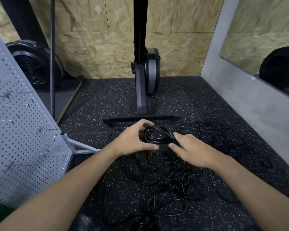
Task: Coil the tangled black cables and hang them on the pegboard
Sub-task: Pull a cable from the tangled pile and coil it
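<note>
Left hand [134, 140] grips the left side of a small black coil [158, 134], thumb on the near side, fingers curled over the far side. Right hand [191, 151] is closed on the coil's right end, fingertips [173, 145] pinching the bunched loops. Both hands are clamped on the same coil, held just above the floor.

The rest of the cables [172, 184] lie loose and tangled on the floor [97, 104], spread from right under the hands toward the near edge and out to the right. The pegboard [23, 134] stands at the left, leaning, with a few small hooks [40, 130] on it; no cable hangs there yet.

Handling, as a guess: the cable is thin, light and floppy and wants to spring open, so the loops need a firm pinch at 1 spot. The jacket looks smooth and may slip. Loose strands will likely snag in the tangle when pulled; feed slowly. To carry it, best hold is round the whole bundle, not a single loop.

Surface: dark speckled rubber matting, flat, probably grippy, so the cable should drag rather than slide. Room: chipboard wall [182, 52] at the far end, an upright rowing machine [146, 72] just beyond the hands, a round black fan housing [33, 64] far left, a gray side wall [237, 100] on the right. Tight corner.
</note>
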`<state>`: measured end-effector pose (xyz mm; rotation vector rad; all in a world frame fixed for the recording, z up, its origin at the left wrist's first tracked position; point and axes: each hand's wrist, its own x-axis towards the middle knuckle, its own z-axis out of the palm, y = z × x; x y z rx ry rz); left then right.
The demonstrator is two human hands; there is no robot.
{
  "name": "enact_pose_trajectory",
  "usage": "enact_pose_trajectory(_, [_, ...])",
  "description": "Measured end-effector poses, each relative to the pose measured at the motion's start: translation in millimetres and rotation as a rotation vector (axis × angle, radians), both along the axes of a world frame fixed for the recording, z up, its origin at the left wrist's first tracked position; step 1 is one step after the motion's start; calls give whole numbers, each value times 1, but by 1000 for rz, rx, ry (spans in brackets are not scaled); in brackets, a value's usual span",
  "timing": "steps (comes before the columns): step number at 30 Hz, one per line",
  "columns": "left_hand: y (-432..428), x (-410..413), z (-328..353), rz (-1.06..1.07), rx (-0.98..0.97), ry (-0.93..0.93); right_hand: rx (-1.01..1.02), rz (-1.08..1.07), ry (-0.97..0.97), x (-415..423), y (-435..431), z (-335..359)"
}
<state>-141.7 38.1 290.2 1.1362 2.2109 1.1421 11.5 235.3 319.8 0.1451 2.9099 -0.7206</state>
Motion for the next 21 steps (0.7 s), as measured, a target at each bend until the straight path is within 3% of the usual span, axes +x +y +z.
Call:
enact_pose_trajectory(4, [1, 3, -14, 77, -43, -214, 9, -128, 17, 3, 1, -1])
enact_pose_trajectory(9, [10, 14, 2, 158, 160, -646, 24, -248, 107, -3, -1, -7])
enact_pose_trajectory(12, [20, 26, 10, 206, 250, -698, 9, -312, 170, -5, -5, -10])
enact_pose_trajectory(21, [23, 21, 15, 448, 376, -862, -133, -243, 164, -11, -31, -14])
